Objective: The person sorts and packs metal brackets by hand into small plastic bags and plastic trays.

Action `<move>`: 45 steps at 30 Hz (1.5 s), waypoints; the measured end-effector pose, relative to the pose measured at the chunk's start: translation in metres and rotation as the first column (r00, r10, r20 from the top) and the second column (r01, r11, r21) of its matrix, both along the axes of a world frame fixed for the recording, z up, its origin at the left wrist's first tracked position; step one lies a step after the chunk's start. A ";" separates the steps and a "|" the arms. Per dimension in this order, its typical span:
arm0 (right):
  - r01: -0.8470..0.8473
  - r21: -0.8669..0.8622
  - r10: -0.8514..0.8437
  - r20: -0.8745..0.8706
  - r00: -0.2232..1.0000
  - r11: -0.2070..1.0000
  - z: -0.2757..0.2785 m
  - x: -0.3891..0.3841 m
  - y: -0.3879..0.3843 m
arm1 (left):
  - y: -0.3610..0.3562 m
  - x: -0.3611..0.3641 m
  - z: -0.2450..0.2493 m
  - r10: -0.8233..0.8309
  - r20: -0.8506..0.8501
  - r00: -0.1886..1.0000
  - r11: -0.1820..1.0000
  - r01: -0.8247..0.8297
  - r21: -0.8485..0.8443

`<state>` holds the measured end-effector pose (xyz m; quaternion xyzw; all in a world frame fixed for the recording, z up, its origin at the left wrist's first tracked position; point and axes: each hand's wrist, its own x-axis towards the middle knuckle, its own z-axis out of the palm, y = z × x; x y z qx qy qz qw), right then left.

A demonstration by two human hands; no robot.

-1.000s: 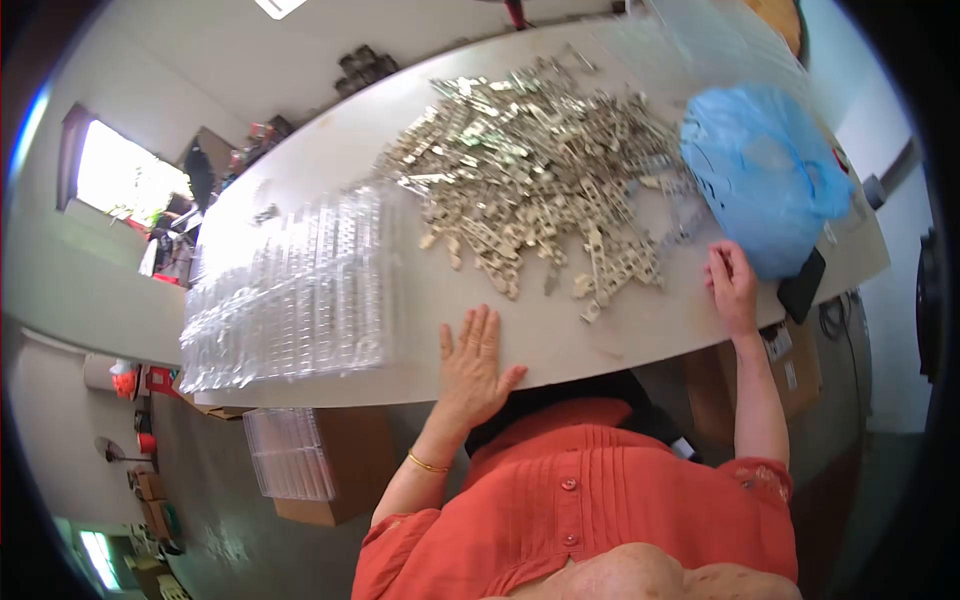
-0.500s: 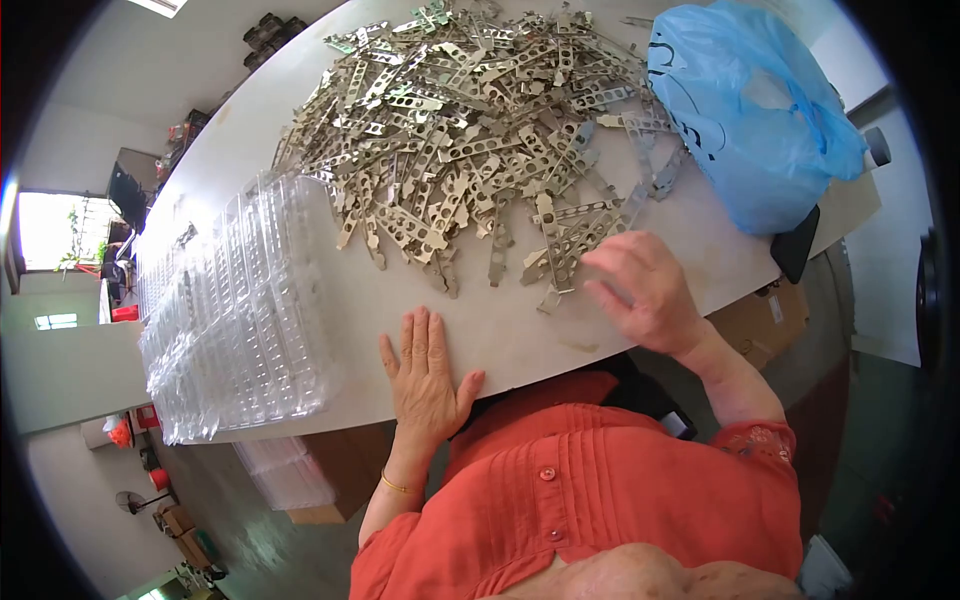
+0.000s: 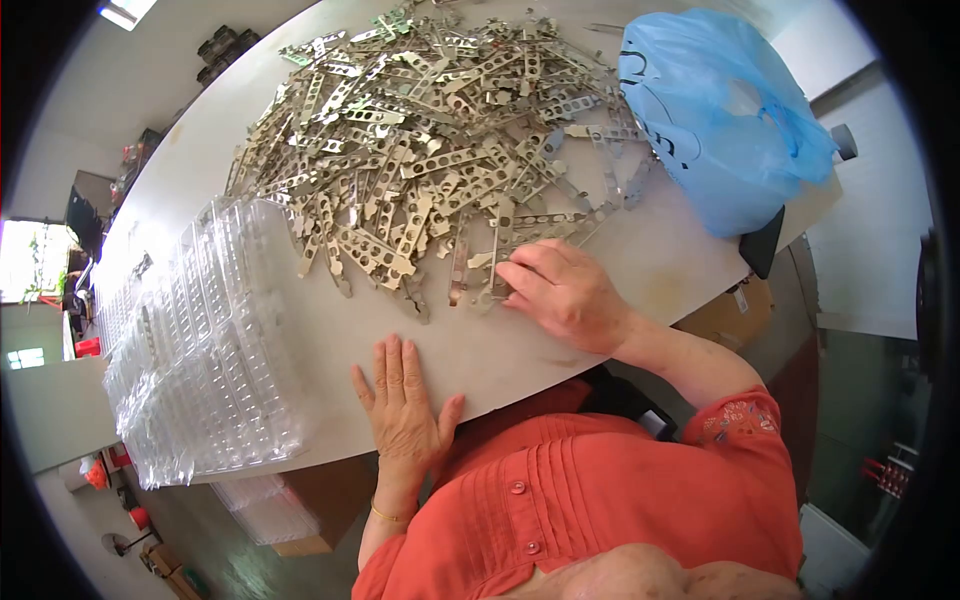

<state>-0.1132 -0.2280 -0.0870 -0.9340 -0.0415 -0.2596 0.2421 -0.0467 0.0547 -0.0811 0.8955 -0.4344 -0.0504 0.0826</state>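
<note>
A large heap of thin, perforated metal strips (image 3: 430, 160) lies on the white table. My right hand (image 3: 568, 295) is at the heap's near edge, its fingers curled and pinched at the end of a metal strip (image 3: 502, 235) that points away from me. Part of that strip is hidden by the fingertips. My left hand (image 3: 402, 405) rests flat on the table near the front edge, fingers stretched out and holding nothing. To its left stands a stack of clear plastic trays (image 3: 215, 350) with ribbed compartments.
A blue plastic bag (image 3: 720, 120) sits at the right of the table (image 3: 350, 345), with a dark flat object (image 3: 762, 243) partly under it. A cardboard box (image 3: 735, 310) is below the table's right edge. More clear trays (image 3: 265, 510) are beneath the left side.
My right hand has moved left and its fingers have closed at a strip on the heap's near edge. My left hand stays flat on the table. The camera view has shifted slightly.
</note>
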 end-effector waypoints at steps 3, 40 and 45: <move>-0.007 0.040 0.009 -0.061 0.998 0.999 0.011 0.001 0.006 | 0.000 -0.001 0.001 0.021 -0.019 1.000 1.000 -0.020 0.013; 0.394 0.797 0.428 -0.586 0.688 0.458 0.056 -0.040 0.004 | 0.001 -0.003 0.014 0.035 -0.272 0.962 0.832 -0.179 -0.525; 0.347 0.808 0.508 -0.575 0.641 0.476 0.052 -0.037 0.024 | -0.023 -0.005 0.026 -0.116 -0.717 0.687 0.763 -0.400 -0.508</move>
